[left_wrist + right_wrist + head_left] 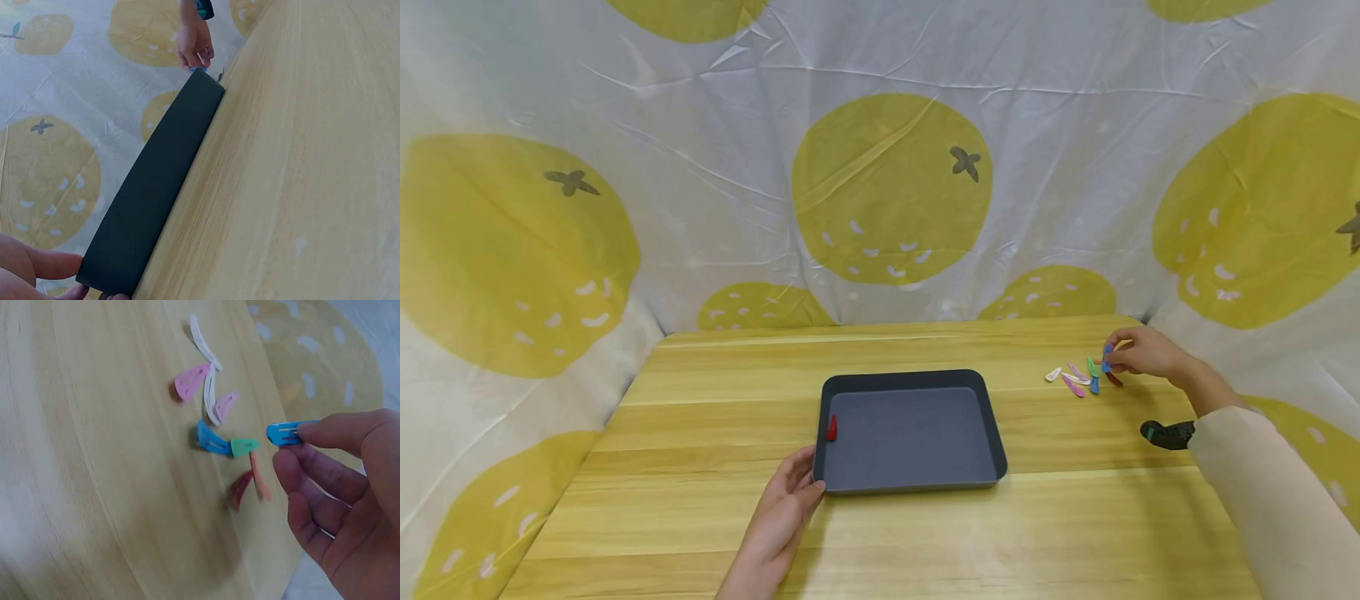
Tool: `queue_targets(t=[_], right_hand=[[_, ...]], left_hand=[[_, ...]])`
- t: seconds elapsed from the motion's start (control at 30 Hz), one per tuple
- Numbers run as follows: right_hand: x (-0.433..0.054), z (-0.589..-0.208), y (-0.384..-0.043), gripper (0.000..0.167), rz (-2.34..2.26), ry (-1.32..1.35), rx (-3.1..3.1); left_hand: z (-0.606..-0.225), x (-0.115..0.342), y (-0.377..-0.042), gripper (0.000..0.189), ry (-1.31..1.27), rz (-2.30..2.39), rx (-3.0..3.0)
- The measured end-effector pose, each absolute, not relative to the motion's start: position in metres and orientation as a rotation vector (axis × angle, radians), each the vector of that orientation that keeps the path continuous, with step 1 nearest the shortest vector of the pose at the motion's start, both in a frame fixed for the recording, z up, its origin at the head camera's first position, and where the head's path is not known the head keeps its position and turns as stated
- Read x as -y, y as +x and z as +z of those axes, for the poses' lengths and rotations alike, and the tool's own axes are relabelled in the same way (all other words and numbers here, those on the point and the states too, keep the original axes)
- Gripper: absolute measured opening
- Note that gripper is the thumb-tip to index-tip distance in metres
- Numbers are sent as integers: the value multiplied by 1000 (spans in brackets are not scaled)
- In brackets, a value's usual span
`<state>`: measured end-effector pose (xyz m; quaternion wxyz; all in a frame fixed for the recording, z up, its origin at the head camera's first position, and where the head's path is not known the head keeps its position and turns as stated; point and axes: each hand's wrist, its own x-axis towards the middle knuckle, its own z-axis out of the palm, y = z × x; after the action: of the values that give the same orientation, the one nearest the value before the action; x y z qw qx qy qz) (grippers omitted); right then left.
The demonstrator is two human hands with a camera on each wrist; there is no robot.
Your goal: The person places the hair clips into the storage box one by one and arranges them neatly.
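Note:
My right hand (1142,353) pinches a blue snap hair clip (285,432) between thumb and fingers, lifted above the table. Below it lies a loose group of snap clips: another blue clip (212,438), a green clip (244,447), a red clip (241,489), an orange clip (260,477), pink clips (191,382) and white clips (202,342). With thumb and fingers, my left hand (780,508) grips the near left corner of a dark grey rectangular tray (910,490). Inside that tray, by its left wall, sits a red clip (832,428).
A wooden table (700,467) carries everything. Behind and beside it hangs a white cloth (722,167) with yellow fruit prints. A black strap-like piece (1168,435) shows at the right wrist.

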<state>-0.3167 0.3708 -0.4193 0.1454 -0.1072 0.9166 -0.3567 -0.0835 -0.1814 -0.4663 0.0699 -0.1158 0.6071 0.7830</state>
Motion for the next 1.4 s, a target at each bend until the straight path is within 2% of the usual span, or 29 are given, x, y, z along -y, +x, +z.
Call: queue_targets(t=[0.93, 1.4], right_hand=[[-272, -406, -321, 18, -1116, -633, -2435], [-247, -405, -320, 12, -1146, -676, -2417]], left_hand=[[-464, 182, -84, 65, -367, 2348, -1819], [-465, 182, -85, 64, -362, 2346, -1841]])
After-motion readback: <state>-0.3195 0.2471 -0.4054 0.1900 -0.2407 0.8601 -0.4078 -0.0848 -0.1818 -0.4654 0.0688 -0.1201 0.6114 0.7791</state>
